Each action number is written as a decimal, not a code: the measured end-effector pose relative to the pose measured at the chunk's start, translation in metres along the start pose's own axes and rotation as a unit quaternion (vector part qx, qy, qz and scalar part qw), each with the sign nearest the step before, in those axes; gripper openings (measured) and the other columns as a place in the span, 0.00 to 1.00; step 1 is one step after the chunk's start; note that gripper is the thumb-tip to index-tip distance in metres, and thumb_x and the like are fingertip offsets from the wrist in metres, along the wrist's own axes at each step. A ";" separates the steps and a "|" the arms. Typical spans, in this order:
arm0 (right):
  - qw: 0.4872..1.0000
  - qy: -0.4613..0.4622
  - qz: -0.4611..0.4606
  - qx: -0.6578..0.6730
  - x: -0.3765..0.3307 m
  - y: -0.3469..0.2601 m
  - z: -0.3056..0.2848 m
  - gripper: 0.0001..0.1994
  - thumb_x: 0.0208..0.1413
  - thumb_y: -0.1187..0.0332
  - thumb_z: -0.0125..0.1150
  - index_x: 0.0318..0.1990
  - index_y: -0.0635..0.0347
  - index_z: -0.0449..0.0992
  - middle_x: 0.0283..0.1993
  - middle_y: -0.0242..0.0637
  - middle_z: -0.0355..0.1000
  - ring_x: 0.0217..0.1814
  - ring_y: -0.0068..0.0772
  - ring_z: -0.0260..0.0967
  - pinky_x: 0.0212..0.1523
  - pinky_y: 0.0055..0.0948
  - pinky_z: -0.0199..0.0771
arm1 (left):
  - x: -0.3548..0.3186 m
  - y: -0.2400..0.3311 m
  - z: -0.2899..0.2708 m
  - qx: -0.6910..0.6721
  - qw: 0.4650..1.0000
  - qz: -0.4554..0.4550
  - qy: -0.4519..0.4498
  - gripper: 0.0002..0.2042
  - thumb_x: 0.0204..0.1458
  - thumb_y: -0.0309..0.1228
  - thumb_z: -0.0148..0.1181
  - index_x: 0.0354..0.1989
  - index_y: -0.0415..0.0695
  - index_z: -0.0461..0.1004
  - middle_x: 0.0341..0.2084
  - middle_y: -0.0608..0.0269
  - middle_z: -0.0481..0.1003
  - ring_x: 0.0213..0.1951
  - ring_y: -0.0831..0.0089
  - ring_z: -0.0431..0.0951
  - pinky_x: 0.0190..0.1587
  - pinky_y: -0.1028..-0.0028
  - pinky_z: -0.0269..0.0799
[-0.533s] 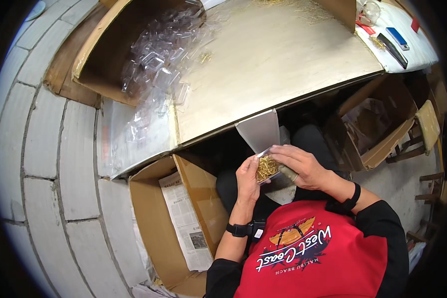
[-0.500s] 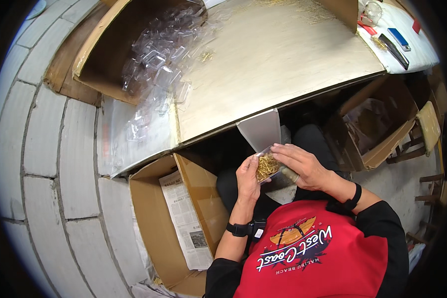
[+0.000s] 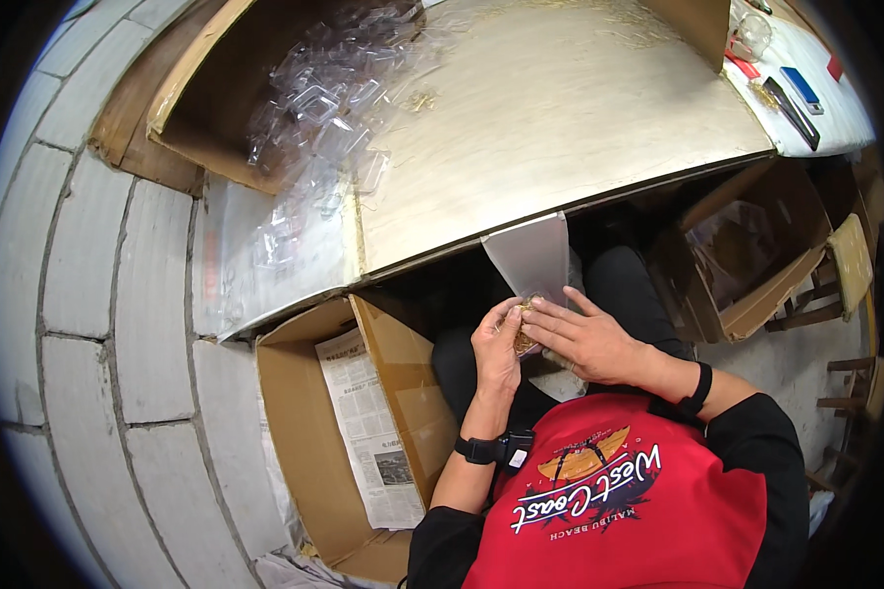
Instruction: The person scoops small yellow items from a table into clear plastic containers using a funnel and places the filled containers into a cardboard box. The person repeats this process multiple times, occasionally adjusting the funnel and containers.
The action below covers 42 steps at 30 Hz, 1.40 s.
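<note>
Over my lap, my left hand (image 3: 497, 353) is closed round the side of a small clear plastic box filled with thin gold-coloured metal pieces (image 3: 524, 342). The exact kind of these pieces is too small to tell. Across the top of the box lies my right hand (image 3: 594, 344), its fingers stretched out and covering most of the contents. Just beyond both hands, a pale, chute-like panel (image 3: 530, 250) hangs from the table edge.
Clear plastic cases (image 3: 329, 108) spill from a tipped cardboard box (image 3: 206, 108) onto the table (image 3: 521, 128). Loose gold pieces (image 3: 420, 100) lie nearby. An open carton (image 3: 304, 412) with newspaper stands at left, another carton (image 3: 746, 255) at right. A blue-handled tool (image 3: 801, 86) lies far right.
My right hand has slid left and down over the box, covering more of the gold pieces. The left hand keeps its hold. The whole view has shifted slightly.
</note>
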State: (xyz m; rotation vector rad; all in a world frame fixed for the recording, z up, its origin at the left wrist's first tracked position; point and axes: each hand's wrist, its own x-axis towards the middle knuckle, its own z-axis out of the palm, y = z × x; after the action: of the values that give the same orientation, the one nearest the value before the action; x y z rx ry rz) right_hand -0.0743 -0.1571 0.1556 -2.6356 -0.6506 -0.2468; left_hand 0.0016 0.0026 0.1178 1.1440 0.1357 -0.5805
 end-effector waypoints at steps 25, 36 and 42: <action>0.985 -0.032 0.168 0.012 0.148 0.204 -0.108 0.14 0.50 0.69 0.53 0.45 0.63 0.73 0.43 0.47 0.72 0.45 0.51 0.69 0.46 0.41 0.70 | 0.020 -0.008 -0.100 0.062 0.993 -0.104 -0.003 0.12 0.59 0.29 0.47 0.45 0.33 0.70 0.32 0.56 0.76 0.29 0.68 0.79 0.24 0.72 0.78; 0.841 -0.042 0.502 -0.199 0.128 0.375 -0.165 0.15 0.49 0.69 0.50 0.44 0.62 0.76 0.46 0.51 0.73 0.50 0.48 0.70 0.49 0.40 0.70 | 0.031 -0.032 -0.116 0.016 0.994 -0.112 -0.002 0.12 0.57 0.27 0.50 0.45 0.33 0.70 0.34 0.51 0.76 0.31 0.63 0.80 0.28 0.69 0.80; 0.905 -0.099 0.326 -0.255 0.128 0.248 -0.099 0.19 0.47 0.73 0.47 0.49 0.67 0.72 0.56 0.56 0.65 0.62 0.56 0.58 0.60 0.41 0.61 | 0.039 -0.026 -0.092 0.028 0.993 -0.117 -0.007 0.12 0.59 0.31 0.48 0.43 0.34 0.70 0.32 0.53 0.76 0.30 0.66 0.80 0.24 0.71 0.79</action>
State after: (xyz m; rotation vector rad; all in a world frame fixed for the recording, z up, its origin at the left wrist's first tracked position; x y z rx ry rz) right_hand 0.1492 -0.3480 0.1920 -3.2234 0.3222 0.0686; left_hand 0.0393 0.0624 0.0427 1.1867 0.2462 -0.8040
